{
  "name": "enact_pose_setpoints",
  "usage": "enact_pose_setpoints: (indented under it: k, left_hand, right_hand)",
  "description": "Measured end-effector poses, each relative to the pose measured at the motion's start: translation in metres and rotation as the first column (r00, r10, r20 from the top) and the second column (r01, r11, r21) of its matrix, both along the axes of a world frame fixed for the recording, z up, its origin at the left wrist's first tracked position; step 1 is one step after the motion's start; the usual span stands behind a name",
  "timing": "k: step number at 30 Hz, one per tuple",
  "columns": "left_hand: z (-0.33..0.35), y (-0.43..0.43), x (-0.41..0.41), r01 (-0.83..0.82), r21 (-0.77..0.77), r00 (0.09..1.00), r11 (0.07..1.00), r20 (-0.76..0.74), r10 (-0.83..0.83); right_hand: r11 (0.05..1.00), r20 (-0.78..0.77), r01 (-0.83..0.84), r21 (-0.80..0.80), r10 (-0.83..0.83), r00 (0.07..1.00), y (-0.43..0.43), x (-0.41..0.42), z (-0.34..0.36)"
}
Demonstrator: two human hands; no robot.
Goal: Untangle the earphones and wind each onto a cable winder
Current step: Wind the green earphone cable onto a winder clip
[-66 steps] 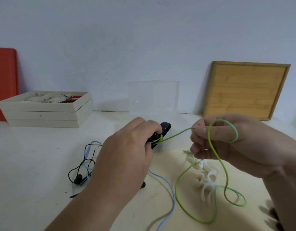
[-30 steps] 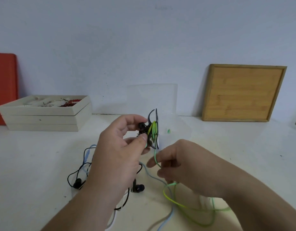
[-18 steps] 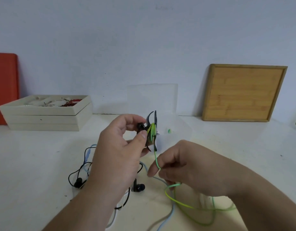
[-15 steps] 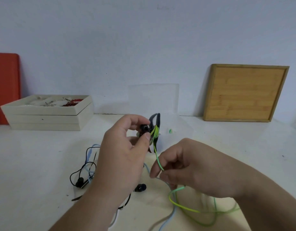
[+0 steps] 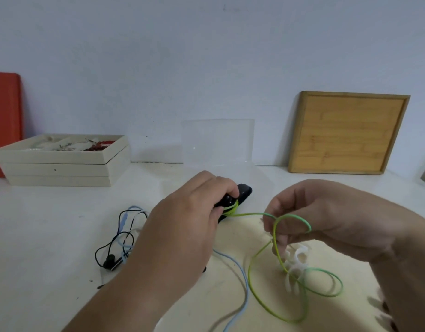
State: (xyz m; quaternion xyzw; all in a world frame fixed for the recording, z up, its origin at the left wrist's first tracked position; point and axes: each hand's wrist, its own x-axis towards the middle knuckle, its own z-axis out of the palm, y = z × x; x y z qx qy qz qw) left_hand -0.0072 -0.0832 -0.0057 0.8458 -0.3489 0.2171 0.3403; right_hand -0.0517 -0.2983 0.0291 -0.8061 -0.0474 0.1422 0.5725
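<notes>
Green earphone cable [image 5: 254, 267] is pinched by right hand [image 5: 326, 216]; black cable winder [image 5: 233, 200] is gripped by left hand [image 5: 189, 224], hands apart

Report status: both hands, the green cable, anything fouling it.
Left hand grips black winder. Right hand pinches green cable, a few turns wound. Slack loops over white winder; blue cable alongside.

Stacked trays [image 5: 60, 167] on table [image 5: 39, 236] far left, against the wall. Clear box [image 5: 217, 142] behind hands, centre. Wooden board [image 5: 348, 133] leans far right. Cable tangle [image 5: 121, 243] lies left of winder [image 5: 296, 267].
</notes>
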Motion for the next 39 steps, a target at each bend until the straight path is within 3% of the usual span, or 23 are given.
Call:
enact_pose_setpoints:
  k: [3, 5, 7, 10, 12, 14, 16, 23, 29, 33, 39]
  left_hand:
    - [0.000, 0.002, 0.000, -0.007, 0.066, 0.999, 0.998, 0.052, 0.004]
    - [0.000, 0.002, 0.001, -0.009, 0.109, 0.999, 0.994, 0.042, 0.004]
    - [0.000, 0.002, 0.001, -0.005, 0.161, 1.000, 0.987, 0.017, 0.002]
    - [-0.003, 0.001, 0.002, -0.002, 0.210, 1.000, 0.978, -0.021, 0.006]
    - [-0.004, 0.001, 0.002, -0.010, 0.226, 0.999, 0.974, -0.035, 0.018]
    - [-0.003, 0.002, 0.002, 0.008, 0.190, 0.996, 0.982, -0.087, 0.008]
    - [-0.001, 0.001, 0.000, 0.044, 0.098, 0.986, 0.994, -0.165, -0.027]
    - [0.001, 0.002, -0.004, 0.090, -0.033, 0.924, 0.995, -0.370, -0.095]
    - [0.001, 0.001, -0.003, 0.182, -0.210, 0.826, 0.961, -0.497, -0.265]
    - [0.003, -0.002, -0.004, 0.229, -0.450, 0.677, 0.863, -0.564, -0.473]
    - [0.000, -0.006, -0.006, 0.253, -0.496, 0.590, 0.831, -0.601, -0.539]
  right_hand:
    - [0.987, 0.000, 0.011, -0.159, -0.011, 1.000, 0.001, -0.003, 0.004]
    - [0.908, 0.063, 0.102, -0.406, -0.083, 0.995, 0.000, -0.002, 0.003]
    - [0.827, 0.130, 0.233, -0.511, -0.193, 0.972, 0.001, -0.001, 0.000]
    - [0.849, 0.195, 0.366, -0.381, -0.313, 0.930, 0.008, 0.001, 0.001]
    - [0.909, 0.100, 0.414, -0.040, -0.409, 0.907, 0.008, 0.003, 0.001]
    - [0.835, -0.043, 0.471, 0.285, -0.480, 0.876, 0.007, 0.007, 0.001]
    - [0.753, -0.054, 0.525, 0.398, -0.551, 0.832, 0.004, 0.012, 0.000]
    - [0.758, 0.312, 0.522, 0.390, -0.643, 0.700, 0.005, 0.020, -0.010]
    - [0.725, 0.384, 0.595, 0.346, -0.688, 0.615, 0.006, 0.024, -0.016]
    - [0.728, 0.384, 0.644, 0.235, -0.678, 0.627, 0.007, 0.031, -0.025]
    - [0.730, 0.463, 0.641, 0.235, -0.665, 0.586, 0.011, 0.030, -0.023]
